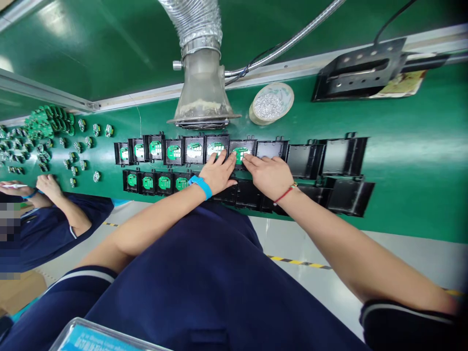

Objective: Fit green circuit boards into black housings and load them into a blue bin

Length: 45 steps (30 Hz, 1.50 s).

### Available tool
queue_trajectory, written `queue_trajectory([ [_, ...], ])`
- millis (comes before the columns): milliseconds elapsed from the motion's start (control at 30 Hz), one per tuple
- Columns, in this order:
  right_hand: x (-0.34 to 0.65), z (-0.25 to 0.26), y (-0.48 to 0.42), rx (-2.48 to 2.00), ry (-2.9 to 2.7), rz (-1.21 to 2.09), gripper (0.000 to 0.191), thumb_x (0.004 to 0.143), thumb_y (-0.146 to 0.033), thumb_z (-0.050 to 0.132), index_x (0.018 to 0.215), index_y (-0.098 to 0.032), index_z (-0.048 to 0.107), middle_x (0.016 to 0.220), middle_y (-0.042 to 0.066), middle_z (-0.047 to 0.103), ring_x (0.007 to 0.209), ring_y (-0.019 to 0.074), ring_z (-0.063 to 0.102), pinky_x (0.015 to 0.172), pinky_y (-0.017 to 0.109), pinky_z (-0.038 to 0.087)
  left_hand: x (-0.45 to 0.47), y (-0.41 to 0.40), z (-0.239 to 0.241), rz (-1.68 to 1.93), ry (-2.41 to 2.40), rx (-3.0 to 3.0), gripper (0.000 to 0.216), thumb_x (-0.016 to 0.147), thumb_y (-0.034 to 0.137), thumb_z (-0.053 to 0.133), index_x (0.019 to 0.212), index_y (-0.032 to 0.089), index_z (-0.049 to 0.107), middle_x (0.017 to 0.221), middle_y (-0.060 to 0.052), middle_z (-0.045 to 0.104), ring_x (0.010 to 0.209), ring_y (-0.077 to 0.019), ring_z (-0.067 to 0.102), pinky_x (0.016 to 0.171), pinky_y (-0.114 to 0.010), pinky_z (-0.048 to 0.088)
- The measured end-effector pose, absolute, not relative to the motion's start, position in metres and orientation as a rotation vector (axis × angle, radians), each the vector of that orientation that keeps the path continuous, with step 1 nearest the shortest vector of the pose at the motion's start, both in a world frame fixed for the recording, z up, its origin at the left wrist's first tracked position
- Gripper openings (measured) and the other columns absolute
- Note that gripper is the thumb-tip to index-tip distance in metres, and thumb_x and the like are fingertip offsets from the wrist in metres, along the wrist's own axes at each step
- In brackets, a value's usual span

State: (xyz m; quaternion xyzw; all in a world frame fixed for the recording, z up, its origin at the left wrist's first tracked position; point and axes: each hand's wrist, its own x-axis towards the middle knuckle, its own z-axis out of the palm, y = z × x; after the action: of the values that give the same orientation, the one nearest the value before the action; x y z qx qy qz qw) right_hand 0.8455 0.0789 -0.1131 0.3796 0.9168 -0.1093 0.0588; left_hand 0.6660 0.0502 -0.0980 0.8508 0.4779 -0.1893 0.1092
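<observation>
Two rows of black plastic housings [309, 161] lie on a green belt [402, 204]. Those on the left hold green circuit boards [174, 152]; those on the right are bare inside. My left hand [218, 171], with a blue wristband, and my right hand [268, 174], with a red string bracelet, meet over one housing [241, 148] in the back row. The fingers of both hands are stretched out and press on the green board [239, 153] inside it. Neither hand grips anything.
A fume hood on a silver duct [202, 85] hangs just behind the housings. A round dish of small silver parts [270, 103] and a black metal bracket [360, 68] lie further back. At far left another person's hands [47, 185] work beside several loose boards [47, 122].
</observation>
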Motion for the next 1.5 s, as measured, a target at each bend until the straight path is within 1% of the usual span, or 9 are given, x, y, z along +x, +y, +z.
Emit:
queue_trajectory([
  [333, 0.845, -0.114, 0.077, 1.216, 2.703, -0.307, 0.042, 0.091, -0.015, 0.031, 0.126, -0.018, 0.055, 0.134, 0.007, 0.053, 0.088, 0.0198, 0.058, 0.070, 0.034, 0.034, 0.669, 0.050, -0.100, -0.559, 1.418, 2.509, 0.068, 0.089, 0.052, 0.041, 0.141, 0.008, 0.037, 0.149, -0.011, 0.032, 0.135, -0.0338, 0.025, 0.109, -0.048, 0.024],
  [700, 0.839, -0.117, 0.077, 1.211, 2.675, -0.177, 0.041, 0.090, -0.016, 0.033, 0.122, -0.017, 0.058, 0.132, 0.009, 0.055, 0.088, 0.0197, 0.060, 0.071, 0.034, 0.032, 0.669, 0.050, -0.111, -0.469, 1.442, 2.594, 0.067, 0.086, 0.053, 0.046, 0.136, 0.008, 0.046, 0.144, -0.013, 0.039, 0.135, -0.0357, 0.026, 0.111, -0.049, 0.022],
  [833, 0.833, -0.115, 0.082, 1.172, 2.673, -0.140, 0.040, 0.089, -0.014, 0.033, 0.119, -0.015, 0.059, 0.126, 0.011, 0.060, 0.085, 0.0188, 0.060, 0.072, 0.034, 0.030, 0.669, 0.051, -0.116, -0.416, 1.450, 2.582, 0.067, 0.085, 0.053, 0.049, 0.137, 0.011, 0.046, 0.146, -0.011, 0.037, 0.134, -0.0353, 0.027, 0.110, -0.050, 0.023],
  [967, 0.828, -0.111, 0.078, 1.256, 2.776, -0.028, 0.037, 0.089, -0.013, 0.034, 0.110, -0.012, 0.063, 0.113, 0.012, 0.066, 0.078, 0.0188, 0.059, 0.071, 0.033, 0.029, 0.654, 0.042, -0.098, -0.150, 1.420, 2.603, 0.062, 0.087, 0.046, 0.051, 0.138, 0.012, 0.042, 0.147, -0.011, 0.036, 0.128, -0.0324, 0.036, 0.105, -0.047, 0.031],
  [1100, 0.822, -0.104, 0.063, 1.420, 2.904, 0.123, 0.032, 0.087, -0.018, 0.039, 0.103, -0.011, 0.066, 0.099, 0.013, 0.070, 0.072, 0.0216, 0.058, 0.063, 0.033, 0.030, 0.599, 0.017, -0.075, 0.141, 1.474, 2.578, 0.050, 0.090, 0.043, 0.046, 0.133, 0.017, 0.048, 0.143, -0.006, 0.042, 0.122, -0.0247, 0.042, 0.100, -0.036, 0.037],
  [1233, 0.797, -0.107, 0.040, 1.533, 2.931, 0.058, 0.033, 0.085, -0.016, 0.039, 0.102, -0.014, 0.067, 0.097, 0.015, 0.070, 0.072, 0.0254, 0.060, 0.062, 0.037, 0.036, 0.488, -0.023, -0.076, 0.433, 1.891, 2.152, 0.038, 0.089, 0.032, 0.049, 0.123, 0.016, 0.054, 0.129, -0.009, 0.053, 0.118, -0.0195, 0.046, 0.102, -0.031, 0.036],
  [1367, 0.752, -0.114, 0.016, 1.477, 2.983, -0.169, 0.035, 0.083, -0.017, 0.038, 0.098, -0.017, 0.069, 0.102, 0.010, 0.070, 0.081, 0.0246, 0.064, 0.066, 0.037, 0.043, 0.361, -0.078, -0.093, 0.797, 2.512, 1.030, 0.035, 0.084, 0.018, 0.054, 0.118, 0.011, 0.053, 0.119, -0.012, 0.055, 0.107, -0.0172, 0.054, 0.096, -0.028, 0.042],
  [1433, 0.727, -0.117, 0.009, 1.441, 3.005, -0.261, 0.036, 0.083, -0.020, 0.036, 0.096, -0.019, 0.069, 0.102, 0.007, 0.070, 0.084, 0.0236, 0.065, 0.067, 0.036, 0.045, 0.309, -0.101, -0.101, 0.834, 2.596, 0.535, 0.028, 0.085, 0.015, 0.051, 0.113, 0.011, 0.054, 0.115, -0.012, 0.057, 0.106, -0.0175, 0.056, 0.093, -0.028, 0.044],
  [1500, 0.704, -0.117, 0.006, 1.398, 3.024, -0.341, 0.037, 0.084, -0.023, 0.034, 0.096, -0.020, 0.069, 0.103, 0.006, 0.070, 0.088, 0.0231, 0.065, 0.069, 0.036, 0.046, 0.271, -0.116, -0.105, 0.813, 2.568, 0.296, 0.019, 0.088, 0.015, 0.047, 0.104, 0.010, 0.056, 0.103, -0.011, 0.061, 0.098, -0.0173, 0.059, 0.086, -0.029, 0.047],
])
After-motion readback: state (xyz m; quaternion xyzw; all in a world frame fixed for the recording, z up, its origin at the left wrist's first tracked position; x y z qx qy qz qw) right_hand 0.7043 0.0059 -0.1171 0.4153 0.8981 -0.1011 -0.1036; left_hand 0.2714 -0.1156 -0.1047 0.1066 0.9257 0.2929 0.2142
